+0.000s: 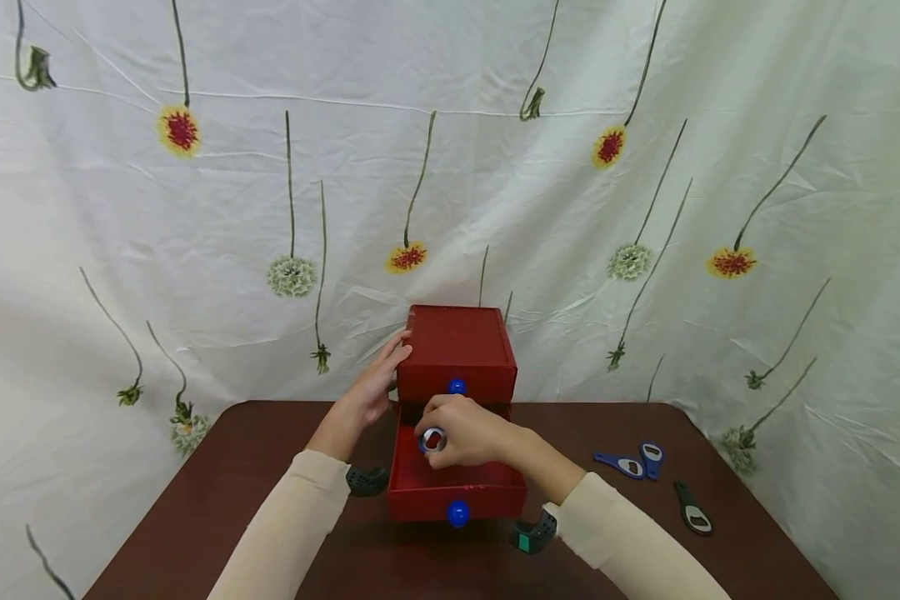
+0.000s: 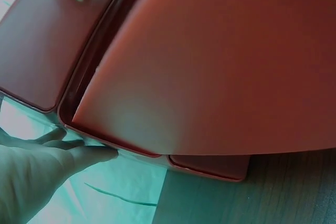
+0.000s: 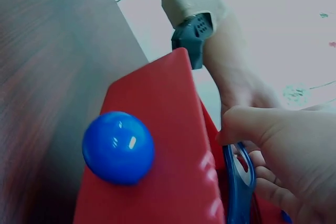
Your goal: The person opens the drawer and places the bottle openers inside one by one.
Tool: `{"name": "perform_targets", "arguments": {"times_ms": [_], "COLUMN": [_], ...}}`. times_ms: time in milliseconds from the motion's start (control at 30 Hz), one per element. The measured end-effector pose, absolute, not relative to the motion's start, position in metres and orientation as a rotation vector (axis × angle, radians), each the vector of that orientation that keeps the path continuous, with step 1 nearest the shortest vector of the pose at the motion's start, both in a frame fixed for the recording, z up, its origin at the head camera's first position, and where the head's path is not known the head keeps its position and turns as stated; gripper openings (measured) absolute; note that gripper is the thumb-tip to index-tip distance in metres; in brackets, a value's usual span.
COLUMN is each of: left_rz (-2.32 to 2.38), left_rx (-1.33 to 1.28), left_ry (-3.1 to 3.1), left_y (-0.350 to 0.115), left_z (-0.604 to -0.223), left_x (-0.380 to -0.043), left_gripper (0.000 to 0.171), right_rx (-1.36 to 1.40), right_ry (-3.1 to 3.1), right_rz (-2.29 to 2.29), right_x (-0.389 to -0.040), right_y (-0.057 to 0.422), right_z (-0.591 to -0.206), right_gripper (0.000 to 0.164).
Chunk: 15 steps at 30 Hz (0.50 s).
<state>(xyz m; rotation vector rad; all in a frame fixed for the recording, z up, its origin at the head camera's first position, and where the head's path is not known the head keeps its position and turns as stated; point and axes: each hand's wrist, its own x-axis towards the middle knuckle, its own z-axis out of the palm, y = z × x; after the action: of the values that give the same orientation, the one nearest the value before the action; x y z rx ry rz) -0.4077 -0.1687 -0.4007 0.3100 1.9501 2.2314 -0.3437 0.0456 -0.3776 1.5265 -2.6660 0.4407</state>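
Observation:
A small red drawer box (image 1: 461, 337) stands at the middle of the table, its lower drawer (image 1: 420, 502) pulled out and its upper one closed. Inside the lower drawer, my right hand (image 1: 468, 429) grips a blue bottle opener (image 3: 240, 195) with a metal-lined head. Thumb and fingers hold it near the head, and the blue handle points down in the right wrist view. My left hand (image 1: 369, 393) rests its extended fingers against the left side of the box. The left wrist view shows those fingertips (image 2: 107, 153) along the box's edge.
On the table's right side lie two blue bottle openers (image 1: 621, 465) close together and a black bottle opener (image 1: 696, 517). Each drawer has a round blue knob (image 1: 458, 513) at its front. Behind the brown table (image 1: 270, 467) hangs a flower-printed white cloth (image 1: 360, 208).

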Motion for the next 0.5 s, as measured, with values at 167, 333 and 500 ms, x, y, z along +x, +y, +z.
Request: {"name": "perform_targets", "arguments": {"times_ms": [167,333,500], "left_rz": [2.248,2.25,2.226], "left_rx": [0.311,0.302,0.32], "left_ry": [1.943,1.944,1.975], "left_y": [-0.168,-0.168,-0.169], "left_z": [-0.402,-0.404,-0.403], "left_x": [-0.41,-0.412,-0.411], "left_gripper": [0.057,0.054,0.055], "right_rx": [1.554,1.515,1.407], "right_ry": [-2.652,-2.645,-2.617], "right_rz": [0.434,0.368,0.221], "right_x": [-0.343,-0.346,-0.349], "right_y": [0.037,0.026,0.019], "right_z": [-0.383,-0.389,-0.394], "right_gripper": [0.036,0.031,0.03]}}
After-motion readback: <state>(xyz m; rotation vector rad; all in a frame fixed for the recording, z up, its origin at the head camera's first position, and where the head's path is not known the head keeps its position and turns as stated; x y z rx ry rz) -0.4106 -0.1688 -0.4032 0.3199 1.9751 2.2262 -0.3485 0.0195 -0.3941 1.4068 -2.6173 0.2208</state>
